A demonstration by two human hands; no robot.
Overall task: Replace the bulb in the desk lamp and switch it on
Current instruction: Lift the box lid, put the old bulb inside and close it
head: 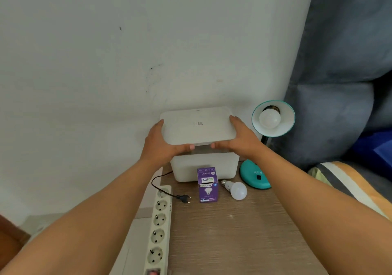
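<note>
At the bench's [244, 232] far edge, against the wall, stands a box [203, 167]; its lid [198, 126] is held above it between the left hand [162, 145] and right hand [241, 140]. Just before the box stands a bulb carton [207, 186], with a loose bulb [236, 189] lying to its right. The lamp [272, 118] occupies the far right corner, a bulb in its shade. A plug [184, 198] lies left of the carton, and a power strip [159, 228] runs along the bench's left edge
</note>
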